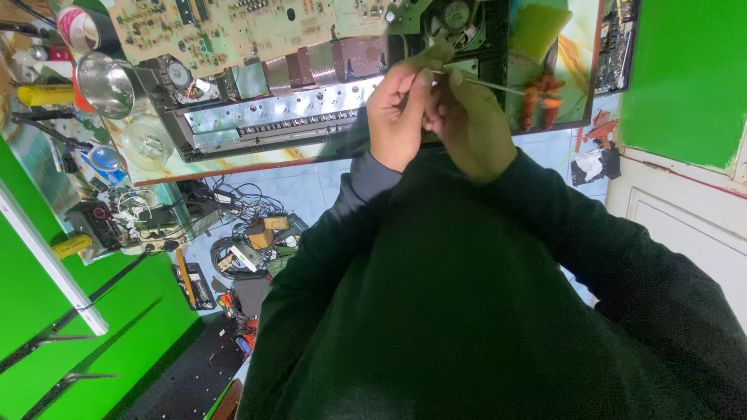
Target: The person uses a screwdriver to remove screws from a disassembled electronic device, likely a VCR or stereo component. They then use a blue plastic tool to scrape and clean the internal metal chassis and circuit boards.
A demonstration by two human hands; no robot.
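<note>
My left hand (398, 117) and my right hand (473, 128) are pressed together above the table's near edge, both in dark sleeves. Their fingertips pinch a thin pale stick (498, 85) that pokes out to the right, toward orange-handled pliers (541, 101). Behind the hands lies an opened black electronic device (272, 117) with a shiny metal plate. A pale green circuit board (226, 27) is tilted up over it. What the stick's inner end touches is hidden by my fingers.
A metal bowl (105, 85), a tape roll (76, 27), a yellow-handled tool (43, 95) and a clear glass bulb (144, 144) sit at the left. A yellow-green pad (537, 29) lies at the right. Cables and tools (249, 245) litter the floor beside green walls.
</note>
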